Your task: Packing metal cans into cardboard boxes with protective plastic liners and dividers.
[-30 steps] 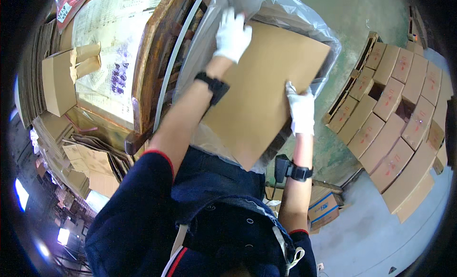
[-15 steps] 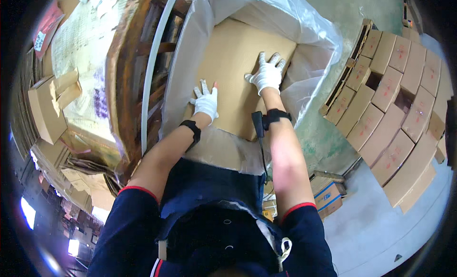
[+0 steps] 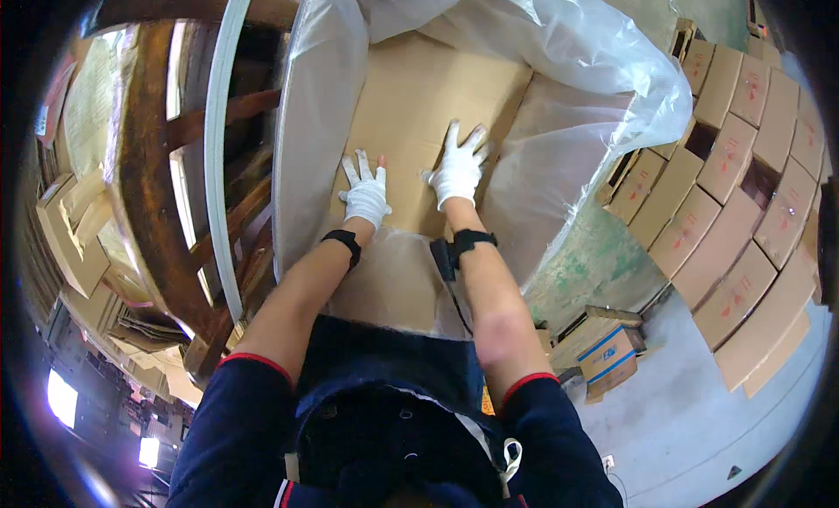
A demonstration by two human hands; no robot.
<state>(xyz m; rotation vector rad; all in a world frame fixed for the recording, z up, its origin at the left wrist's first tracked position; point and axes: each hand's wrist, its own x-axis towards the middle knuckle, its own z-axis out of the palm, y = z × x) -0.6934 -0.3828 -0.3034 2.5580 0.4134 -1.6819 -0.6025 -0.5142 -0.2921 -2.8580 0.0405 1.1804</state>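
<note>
A brown cardboard sheet (image 3: 428,84) lies flat inside a large carton lined with clear plastic film (image 3: 559,150). My left hand (image 3: 364,193), in a white glove with a bare fingertip showing, rests on the near left part of the sheet with its fingers spread. Farther to the right, my right hand (image 3: 457,169), also white-gloved, lies on the sheet near its right edge, fingers apart. Neither hand grasps anything. Black straps circle both wrists, and a small dark device with a cable sits at the right one.
Left of the carton stands a brown wooden frame (image 3: 149,176) with a pale strip (image 3: 223,132) along it. Stacked brown boxes (image 3: 717,211) fill the right side. A blue-striped carton (image 3: 609,359) stands on the floor at lower right. Loose film drapes over the carton's far and right rim.
My right hand has moved left and nearer to me across the sheet. The left hand has shifted slightly left. Both stay flat with fingers spread, and the view has shifted.
</note>
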